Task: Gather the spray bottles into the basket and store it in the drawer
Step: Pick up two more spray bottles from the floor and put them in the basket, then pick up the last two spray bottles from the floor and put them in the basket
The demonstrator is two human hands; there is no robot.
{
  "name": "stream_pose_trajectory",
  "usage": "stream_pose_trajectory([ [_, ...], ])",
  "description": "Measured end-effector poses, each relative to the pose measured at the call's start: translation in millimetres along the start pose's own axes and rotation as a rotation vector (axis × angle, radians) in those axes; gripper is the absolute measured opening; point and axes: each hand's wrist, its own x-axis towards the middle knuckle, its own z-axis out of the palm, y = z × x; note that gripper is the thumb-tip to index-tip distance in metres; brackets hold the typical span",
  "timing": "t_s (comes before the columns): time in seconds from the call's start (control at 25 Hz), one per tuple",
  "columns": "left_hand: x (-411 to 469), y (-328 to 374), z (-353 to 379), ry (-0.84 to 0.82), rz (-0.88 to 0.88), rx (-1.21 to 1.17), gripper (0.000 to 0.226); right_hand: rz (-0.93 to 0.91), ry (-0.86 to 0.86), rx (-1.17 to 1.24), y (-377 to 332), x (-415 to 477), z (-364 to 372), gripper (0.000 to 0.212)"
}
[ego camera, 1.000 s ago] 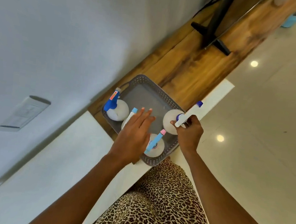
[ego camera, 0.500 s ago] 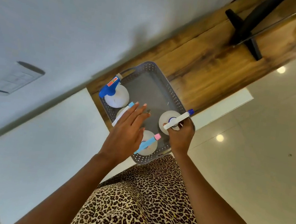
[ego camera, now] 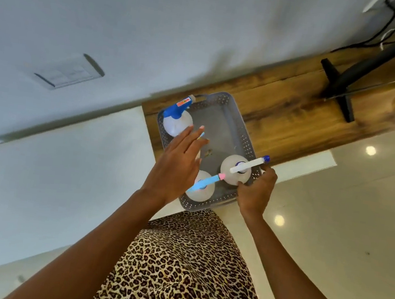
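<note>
A grey perforated basket sits at the end of a wooden counter. Inside it stand a bottle with a blue trigger at the far left corner, one with a light blue, pink-tipped nozzle at the near end, and one with a white, blue-tipped nozzle on the right. My left hand hovers flat over the basket with fingers spread, hiding another bottle except its light blue tip. My right hand grips the basket's near right rim beside the white-nozzle bottle.
A black monitor stand with cables stands farther along the counter. A white cabinet top adjoins the counter on the left, with a wall switch plate above it. Glossy tiled floor lies to the right.
My right hand has let go of the white-nozzle bottle, now standing in the basket, and dropped to the basket's rim. My left hand stays spread over the basket.
</note>
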Motion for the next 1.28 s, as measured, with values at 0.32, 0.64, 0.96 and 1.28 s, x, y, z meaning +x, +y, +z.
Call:
stream_pose_trajectory([
  [0.32,-117,-2,-82,0.252,-0.085,0.052,0.042,-0.436,0.154,0.113,-73,-95,-23,0.039],
  [0.64,-352,-41,-155,0.566,-0.492,0.093,0.042,-0.947,-0.213,0.166,-135,-308,20,0.028],
  [0.96,-566,-63,-165,0.803,-0.939,0.141,0.042,-1.225,-0.609,0.119,-137,-502,79,0.021],
  [1.28,-668,-115,-159,0.922,-1.262,0.045,0.044,-1.319,-0.923,-0.045,-151,-609,175,0.022],
])
